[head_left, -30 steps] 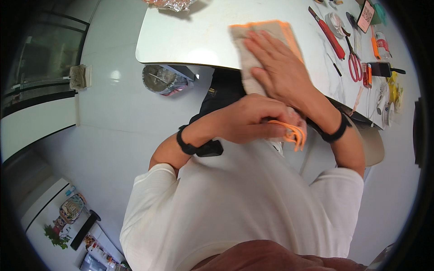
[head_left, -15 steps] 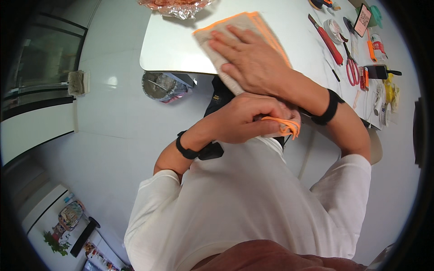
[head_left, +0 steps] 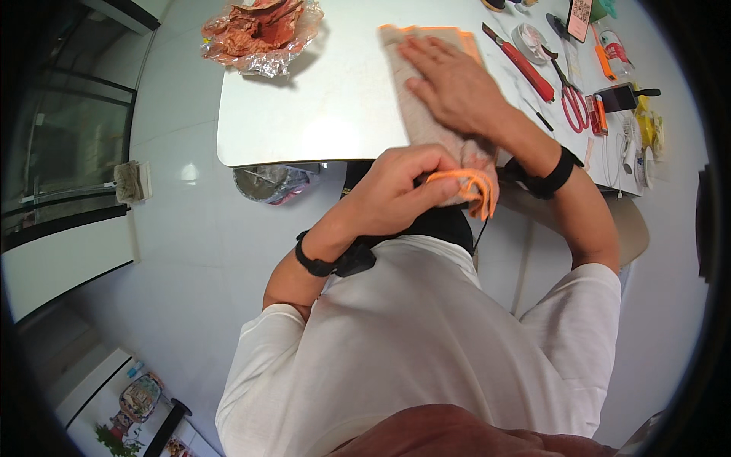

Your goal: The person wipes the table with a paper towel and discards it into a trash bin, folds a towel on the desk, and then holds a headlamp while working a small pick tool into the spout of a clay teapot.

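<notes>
A beige cloth (head_left: 401,72) with bright orange edging lies partly over the white table (head_left: 327,114), its near end hanging past the front edge. My right hand (head_left: 459,95) rests flat on the cloth, palm down and fingers stretched out. At the near end, my left hand (head_left: 403,186) is closed around the bunched cloth, thumb and fingers pinching beside the curled orange hem. A reddish patch shows on the cloth close to this grip. Black bands circle both of my wrists.
Crumpled clear wrap holding reddish-brown material (head_left: 263,34) sits at the table's far left. Right of the cloth lie a red utility knife (head_left: 525,68), red-handled scissors (head_left: 572,107), a tape roll (head_left: 528,39) and a phone (head_left: 580,17). A lined bin (head_left: 266,183) stands below the left edge.
The cloth and my right hand have shifted rightward across the table, closer to the utility knife. My left hand still grips the near end. The view has shifted, showing more of the crumpled wrap.
</notes>
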{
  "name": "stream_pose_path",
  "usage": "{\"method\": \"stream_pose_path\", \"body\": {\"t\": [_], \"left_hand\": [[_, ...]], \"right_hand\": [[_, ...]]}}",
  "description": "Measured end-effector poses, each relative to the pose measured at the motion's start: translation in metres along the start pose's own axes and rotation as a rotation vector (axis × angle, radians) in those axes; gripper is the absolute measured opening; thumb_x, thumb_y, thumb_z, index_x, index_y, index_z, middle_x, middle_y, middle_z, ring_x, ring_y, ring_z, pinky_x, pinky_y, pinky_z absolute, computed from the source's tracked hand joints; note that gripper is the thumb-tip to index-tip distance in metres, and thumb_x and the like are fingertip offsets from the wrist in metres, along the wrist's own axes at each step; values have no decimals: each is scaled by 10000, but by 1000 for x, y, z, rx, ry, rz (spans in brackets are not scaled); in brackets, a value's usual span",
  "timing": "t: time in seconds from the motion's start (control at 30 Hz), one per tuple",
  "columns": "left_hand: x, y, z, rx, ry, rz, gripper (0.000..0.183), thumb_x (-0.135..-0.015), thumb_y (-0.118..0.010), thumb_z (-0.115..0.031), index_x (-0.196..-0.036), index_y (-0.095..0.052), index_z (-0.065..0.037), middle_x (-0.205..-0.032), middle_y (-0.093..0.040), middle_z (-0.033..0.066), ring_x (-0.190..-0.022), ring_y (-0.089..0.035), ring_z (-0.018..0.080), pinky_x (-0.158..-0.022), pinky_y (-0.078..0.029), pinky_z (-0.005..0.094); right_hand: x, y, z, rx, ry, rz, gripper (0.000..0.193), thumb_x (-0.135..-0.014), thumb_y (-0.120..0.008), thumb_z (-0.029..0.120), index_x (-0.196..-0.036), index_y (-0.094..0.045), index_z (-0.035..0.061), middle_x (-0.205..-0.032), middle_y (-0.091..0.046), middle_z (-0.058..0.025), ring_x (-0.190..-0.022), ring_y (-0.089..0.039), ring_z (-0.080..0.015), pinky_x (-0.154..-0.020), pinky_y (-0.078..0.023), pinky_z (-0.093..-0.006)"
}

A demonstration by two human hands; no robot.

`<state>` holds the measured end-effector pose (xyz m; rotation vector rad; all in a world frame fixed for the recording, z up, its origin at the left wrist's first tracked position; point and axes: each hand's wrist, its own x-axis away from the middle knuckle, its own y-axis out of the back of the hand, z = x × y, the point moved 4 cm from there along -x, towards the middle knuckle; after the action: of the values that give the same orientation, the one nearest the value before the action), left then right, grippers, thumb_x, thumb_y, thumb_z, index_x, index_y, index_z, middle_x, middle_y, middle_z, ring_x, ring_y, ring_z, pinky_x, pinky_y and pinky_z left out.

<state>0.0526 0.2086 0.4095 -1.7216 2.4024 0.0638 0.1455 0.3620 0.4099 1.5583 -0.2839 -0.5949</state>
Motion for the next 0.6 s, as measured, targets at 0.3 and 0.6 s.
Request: {"method": "stream_pose_path", "body": {"t": [0.3, 0.6], "left_hand": [[-18, 2, 14, 33, -57, -125, 167, -1004, -631, -161, -1000, -650, 5, -826, -596, -22, -728, -482, 49, -648, -420, 225], [9, 1, 0, -67, -21, 123, 127, -980, -650, -116, -968, -660, 10, -912, -679, 63, -812, -636, 169, -750, -500, 293]], "right_hand": [[-27, -12, -28, 97, -72, -67, 510, -1013, -500, 358, -1442, -541, 84, -1523, -503, -123, -1346, -487, -393, -1121, -412, -461], [5, 3, 47, -120, 174, -16, 540, -984, -559, 334, -1468, -511, 98, -1523, -488, -123, -1389, -439, -394, -1154, -344, -478]]}}
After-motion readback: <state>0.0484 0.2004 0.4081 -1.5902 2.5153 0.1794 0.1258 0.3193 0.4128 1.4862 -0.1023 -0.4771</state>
